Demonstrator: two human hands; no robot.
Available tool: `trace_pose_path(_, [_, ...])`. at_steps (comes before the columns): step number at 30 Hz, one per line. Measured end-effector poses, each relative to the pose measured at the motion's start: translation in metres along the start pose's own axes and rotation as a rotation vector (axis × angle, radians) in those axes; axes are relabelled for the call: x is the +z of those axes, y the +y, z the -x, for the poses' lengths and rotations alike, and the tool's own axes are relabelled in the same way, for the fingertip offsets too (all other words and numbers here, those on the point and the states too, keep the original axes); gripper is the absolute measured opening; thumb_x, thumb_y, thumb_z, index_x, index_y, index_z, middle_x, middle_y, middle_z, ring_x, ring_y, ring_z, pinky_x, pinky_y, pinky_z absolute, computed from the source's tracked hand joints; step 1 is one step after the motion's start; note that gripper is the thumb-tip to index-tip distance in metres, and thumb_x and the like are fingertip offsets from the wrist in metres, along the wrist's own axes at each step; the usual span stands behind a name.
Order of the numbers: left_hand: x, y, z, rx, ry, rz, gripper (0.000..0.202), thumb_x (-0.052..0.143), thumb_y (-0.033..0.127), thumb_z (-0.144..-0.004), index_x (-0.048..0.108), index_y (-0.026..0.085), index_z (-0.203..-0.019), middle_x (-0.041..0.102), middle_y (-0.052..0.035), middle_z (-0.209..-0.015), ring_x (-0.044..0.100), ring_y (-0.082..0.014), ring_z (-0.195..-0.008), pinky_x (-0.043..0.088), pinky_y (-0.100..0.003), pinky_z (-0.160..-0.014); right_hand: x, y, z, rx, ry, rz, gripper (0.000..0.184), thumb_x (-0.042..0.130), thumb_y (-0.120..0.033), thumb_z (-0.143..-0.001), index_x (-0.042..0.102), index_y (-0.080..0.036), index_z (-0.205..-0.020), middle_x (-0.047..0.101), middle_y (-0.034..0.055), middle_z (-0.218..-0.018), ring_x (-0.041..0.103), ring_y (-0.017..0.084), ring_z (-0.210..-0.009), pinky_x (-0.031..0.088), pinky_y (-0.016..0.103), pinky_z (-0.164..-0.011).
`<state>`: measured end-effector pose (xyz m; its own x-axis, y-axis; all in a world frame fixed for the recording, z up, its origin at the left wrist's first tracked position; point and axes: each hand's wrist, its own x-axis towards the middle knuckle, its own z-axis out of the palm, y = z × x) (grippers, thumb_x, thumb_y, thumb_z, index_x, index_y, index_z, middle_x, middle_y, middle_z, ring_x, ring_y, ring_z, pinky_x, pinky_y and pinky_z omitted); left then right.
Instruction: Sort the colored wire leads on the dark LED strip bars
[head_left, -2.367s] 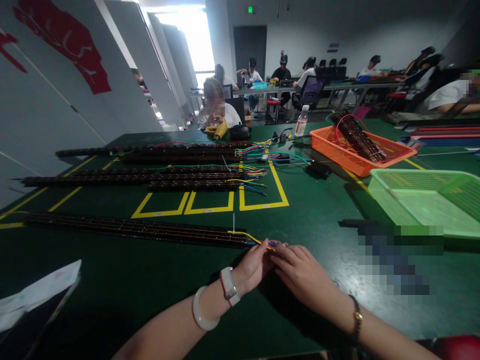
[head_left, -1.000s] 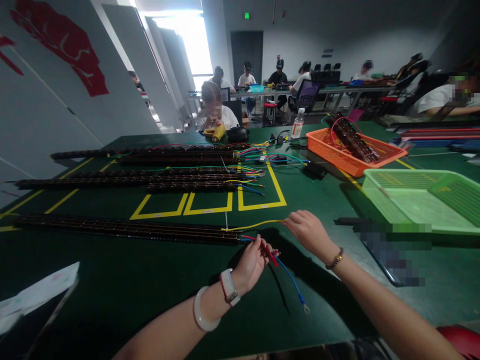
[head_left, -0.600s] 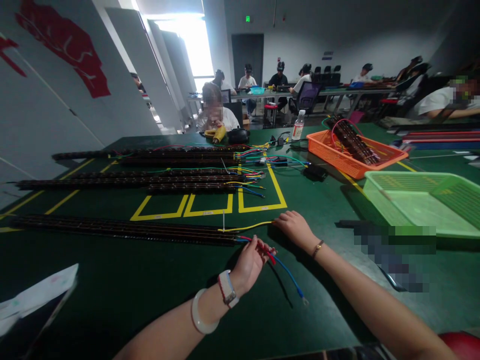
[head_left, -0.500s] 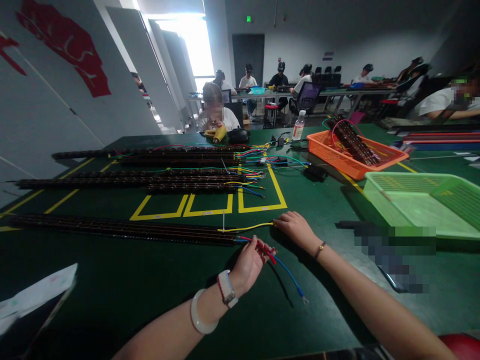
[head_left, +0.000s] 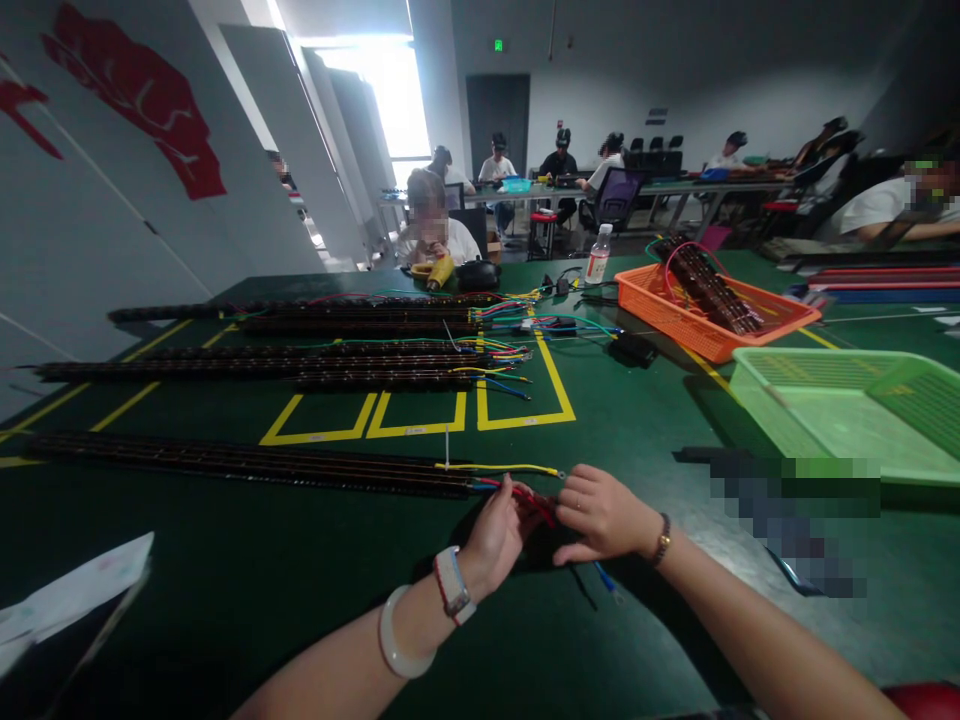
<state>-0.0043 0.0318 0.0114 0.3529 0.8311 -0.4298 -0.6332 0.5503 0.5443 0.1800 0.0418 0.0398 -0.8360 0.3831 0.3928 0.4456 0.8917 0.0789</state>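
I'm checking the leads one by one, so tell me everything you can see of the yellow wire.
The yellow wire is thin and bright, with plastic-looking insulation and a small metallic-looking terminal at its right end. It runs nearly straight from the end part of the black strip bundle, past an upright white tie; whether that cinches it is unclear. Its terminal lies close to the right hand; I can't tell if they touch.

The left hand (head_left: 495, 535) wears, back from its fingers at the wrist, a pale, watch-like band (head_left: 452, 587) with red edging; farther from the fingers sits a smooth white bangle (head_left: 388, 632). Behind the right hand's (head_left: 604, 510) fingers, a slim dark bracelet (head_left: 663, 540) carries a gold-coloured bead (head_left: 664, 541).
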Motion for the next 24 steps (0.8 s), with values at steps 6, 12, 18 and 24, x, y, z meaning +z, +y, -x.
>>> trace_pose_path(6, [-0.004,-0.002,-0.003,-0.005,-0.020,0.002,0.030,0.051,0.044,-0.085,0.056,0.014,-0.082,0.062,-0.0062,-0.079,0.058,-0.0159,-0.075,0.044,-0.029,-0.073,0.010,-0.006,-0.007,-0.023,-0.020,0.080,0.032,0.045,-0.040,-0.090,0.053,-0.018,-0.069,0.054,-0.0004,-0.064,0.039,0.012,-0.059,0.023,0.031,-0.061])
trace_pose_path(12, [-0.004,-0.003,-0.004,0.019,-0.057,0.002,0.034,0.050,0.046,-0.085,0.059,0.014,-0.083,0.062,-0.0067,-0.079,0.059,-0.0168,-0.076,0.045,-0.031,-0.075,0.008,-0.006,-0.006,0.040,0.000,0.143,0.026,0.044,-0.026,-0.092,0.052,-0.018,-0.068,0.052,-0.0009,-0.061,0.038,0.013,-0.058,0.022,0.031,-0.060])
trace_pose_path(18, [0.000,-0.003,-0.001,0.050,-0.127,-0.035,0.039,0.047,0.047,-0.086,0.061,0.011,-0.089,0.064,-0.0112,-0.086,0.059,-0.0193,-0.083,0.043,-0.036,-0.083,0.008,0.006,-0.002,0.234,0.009,0.218,0.028,0.045,-0.027,-0.093,0.053,-0.018,-0.068,0.052,0.0001,-0.060,0.038,0.013,-0.059,0.021,0.031,-0.060])
trace_pose_path(24, [-0.002,-0.006,0.001,0.089,-0.077,-0.071,0.034,0.052,0.047,-0.083,0.056,0.014,-0.076,0.056,-0.0024,-0.066,0.053,-0.0141,-0.064,0.044,-0.036,-0.076,0.018,0.012,-0.002,0.365,-0.052,0.214,0.028,0.048,-0.030,-0.092,0.057,-0.017,-0.069,0.057,0.0016,-0.061,0.044,0.013,-0.061,0.022,0.030,-0.061])
